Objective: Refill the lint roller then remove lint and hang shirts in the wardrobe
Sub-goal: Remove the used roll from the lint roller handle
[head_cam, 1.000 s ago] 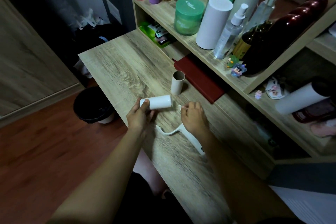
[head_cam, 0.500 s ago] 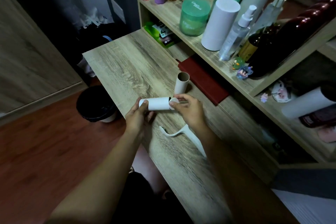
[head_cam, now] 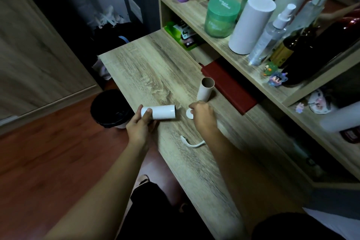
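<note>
My left hand [head_cam: 139, 125] grips the white cylindrical refill roll [head_cam: 162, 112] over the wooden desk [head_cam: 146, 64], my right hand [head_cam: 205, 118] pinching a small white round cap [head_cam: 189, 114] just beside it.

The forearms are bare from the left hand [head_cam: 139, 125] and the right hand [head_cam: 204, 118] down to the near edge. Black clothing [head_cam: 155, 210] covers the lap, near and between them.

Roller handle [head_cam: 192, 145] partly behind right forearm [head_cam: 220, 148]
</note>
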Demonstrator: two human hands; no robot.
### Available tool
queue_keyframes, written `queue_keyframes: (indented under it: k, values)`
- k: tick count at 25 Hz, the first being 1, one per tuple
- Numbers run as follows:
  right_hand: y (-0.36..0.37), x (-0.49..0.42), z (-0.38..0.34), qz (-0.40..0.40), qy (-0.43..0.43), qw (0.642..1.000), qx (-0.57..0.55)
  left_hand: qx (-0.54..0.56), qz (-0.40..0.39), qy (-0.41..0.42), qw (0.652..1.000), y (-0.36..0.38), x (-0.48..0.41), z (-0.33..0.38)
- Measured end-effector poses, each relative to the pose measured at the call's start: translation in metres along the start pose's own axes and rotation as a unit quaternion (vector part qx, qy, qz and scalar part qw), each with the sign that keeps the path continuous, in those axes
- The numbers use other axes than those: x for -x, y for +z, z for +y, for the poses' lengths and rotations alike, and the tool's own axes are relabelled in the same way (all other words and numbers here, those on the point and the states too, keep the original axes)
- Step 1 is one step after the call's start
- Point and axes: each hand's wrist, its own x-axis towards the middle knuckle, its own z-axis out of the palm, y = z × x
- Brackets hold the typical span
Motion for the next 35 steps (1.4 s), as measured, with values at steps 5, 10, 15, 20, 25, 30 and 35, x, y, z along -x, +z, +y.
queue_keyframes:
  k: [5,10,15,20,25,30,35]
  values:
    - [0.001,0.005,-0.005,0.096,-0.014,0.994,-0.059,-0.001,-0.014,0.011,1.000,0.004,0.003,0.002]
    - [-0.027,0.044,0.000,0.218,0.003,0.932,-0.289,0.024,-0.049,-0.026,0.998,0.020,0.016,-0.004]
    - [-0.035,0.056,0.003,0.054,0.058,0.914,-0.397,0.033,-0.113,-0.047,0.992,0.045,0.037,-0.016]
    - [-0.033,0.055,0.004,0.093,0.036,0.928,-0.360,0.019,-0.121,-0.094,0.988,0.048,0.038,-0.021]
    - [-0.034,0.058,0.007,0.104,0.025,0.923,-0.371,-0.002,-0.109,-0.107,0.988,0.046,0.036,-0.019]
    - [-0.038,0.061,0.009,0.083,0.077,0.880,-0.461,0.047,-0.105,-0.097,0.989,0.053,0.033,-0.017]
    - [-0.045,0.064,0.012,0.071,0.156,0.809,-0.562,-0.290,-0.107,0.075,0.948,0.038,0.019,-0.033]
